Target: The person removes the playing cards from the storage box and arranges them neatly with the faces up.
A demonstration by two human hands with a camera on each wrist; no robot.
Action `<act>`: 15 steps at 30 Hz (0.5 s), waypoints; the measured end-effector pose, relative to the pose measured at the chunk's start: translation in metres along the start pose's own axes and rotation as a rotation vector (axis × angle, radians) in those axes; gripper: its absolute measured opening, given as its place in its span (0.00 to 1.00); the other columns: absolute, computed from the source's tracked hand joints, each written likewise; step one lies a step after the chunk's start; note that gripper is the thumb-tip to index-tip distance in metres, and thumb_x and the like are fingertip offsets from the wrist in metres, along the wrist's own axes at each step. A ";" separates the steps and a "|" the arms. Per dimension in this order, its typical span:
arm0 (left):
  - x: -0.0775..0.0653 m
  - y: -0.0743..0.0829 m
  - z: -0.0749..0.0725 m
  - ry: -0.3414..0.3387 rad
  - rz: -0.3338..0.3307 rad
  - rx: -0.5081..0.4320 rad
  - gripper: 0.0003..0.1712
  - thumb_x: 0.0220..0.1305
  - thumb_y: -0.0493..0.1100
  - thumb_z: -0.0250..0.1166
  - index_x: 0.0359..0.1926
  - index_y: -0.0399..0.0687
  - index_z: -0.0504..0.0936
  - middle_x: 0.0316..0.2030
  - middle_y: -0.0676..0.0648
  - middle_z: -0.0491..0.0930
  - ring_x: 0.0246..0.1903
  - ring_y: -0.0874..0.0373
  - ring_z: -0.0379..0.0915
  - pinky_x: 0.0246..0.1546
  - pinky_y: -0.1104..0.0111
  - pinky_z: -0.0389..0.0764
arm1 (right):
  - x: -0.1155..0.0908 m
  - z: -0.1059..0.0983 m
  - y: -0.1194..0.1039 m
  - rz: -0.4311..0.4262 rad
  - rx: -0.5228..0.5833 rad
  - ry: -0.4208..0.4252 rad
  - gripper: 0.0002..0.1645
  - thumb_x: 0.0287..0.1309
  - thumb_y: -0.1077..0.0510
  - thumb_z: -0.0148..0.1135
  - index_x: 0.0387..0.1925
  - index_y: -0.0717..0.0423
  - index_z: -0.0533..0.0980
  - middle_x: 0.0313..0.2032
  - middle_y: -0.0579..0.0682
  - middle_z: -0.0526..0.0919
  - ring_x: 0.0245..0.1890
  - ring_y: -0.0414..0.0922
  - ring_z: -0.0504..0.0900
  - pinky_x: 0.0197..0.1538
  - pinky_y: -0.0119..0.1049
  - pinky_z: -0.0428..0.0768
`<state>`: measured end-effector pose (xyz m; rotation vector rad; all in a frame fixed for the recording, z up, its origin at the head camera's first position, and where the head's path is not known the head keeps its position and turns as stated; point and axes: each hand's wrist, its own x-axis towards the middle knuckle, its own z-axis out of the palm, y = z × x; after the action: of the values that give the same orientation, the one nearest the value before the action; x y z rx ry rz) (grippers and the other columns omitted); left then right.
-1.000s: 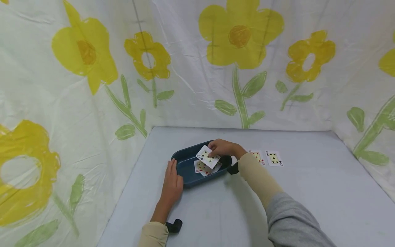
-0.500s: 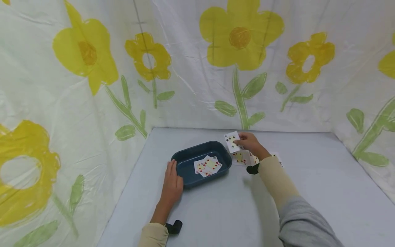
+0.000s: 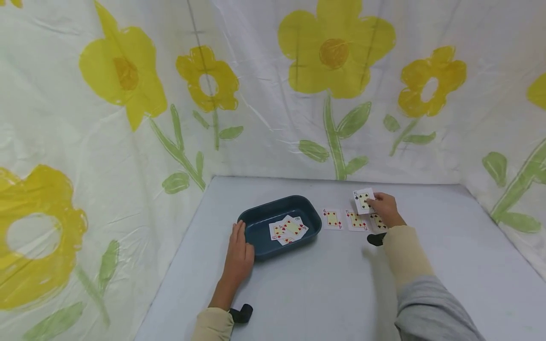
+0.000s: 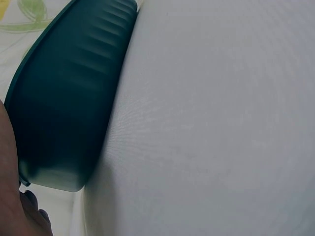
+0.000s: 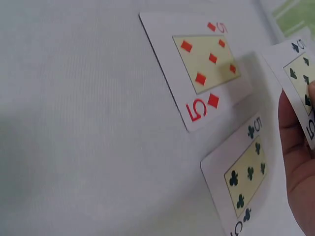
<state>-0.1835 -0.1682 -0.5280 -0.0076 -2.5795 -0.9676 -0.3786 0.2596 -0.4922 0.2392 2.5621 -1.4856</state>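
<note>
My right hand (image 3: 387, 208) pinches a five of spades (image 3: 363, 201) by its right side, thumb on its face. The card hovers over a laid-out row on the table: a four of diamonds (image 3: 332, 219), a five of diamonds (image 5: 209, 69) and a five of clubs (image 5: 248, 169). In the head view the hand and held card partly cover the five of clubs. My left hand (image 3: 238, 253) rests with extended fingers against the left end of a dark teal tray (image 3: 258, 241). Several overlapping playing cards (image 3: 289, 228) lie face up inside, red pips showing.
The pale table (image 3: 307, 293) reaches back to a white curtain (image 3: 264, 142) with printed yellow flowers, which also hangs at both sides. A black wrist mount (image 3: 241, 313) sticks out beside the left sleeve (image 3: 213, 324).
My right hand has carried the five of spades from above the tray rightward to over the row of cards, uncovering the four of diamonds. The left hand and tray stay in place.
</note>
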 end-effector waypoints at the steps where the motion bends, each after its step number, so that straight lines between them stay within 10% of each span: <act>1: 0.000 0.000 0.000 0.001 -0.001 0.001 0.35 0.68 0.31 0.49 0.75 0.30 0.54 0.76 0.37 0.50 0.76 0.39 0.40 0.71 0.46 0.51 | 0.000 -0.004 0.004 0.012 -0.005 0.002 0.35 0.72 0.52 0.51 0.72 0.70 0.60 0.62 0.69 0.70 0.52 0.57 0.75 0.51 0.50 0.75; 15: -0.001 -0.002 -0.001 -0.021 -0.016 0.005 0.35 0.67 0.31 0.47 0.75 0.30 0.53 0.77 0.37 0.48 0.76 0.38 0.39 0.71 0.45 0.50 | -0.009 -0.031 0.036 0.177 0.134 0.098 0.37 0.74 0.52 0.48 0.75 0.67 0.54 0.68 0.69 0.64 0.60 0.60 0.71 0.61 0.53 0.73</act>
<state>-0.1827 -0.1699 -0.5289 0.0041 -2.6050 -0.9725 -0.3637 0.3036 -0.5050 0.5540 2.4408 -1.6158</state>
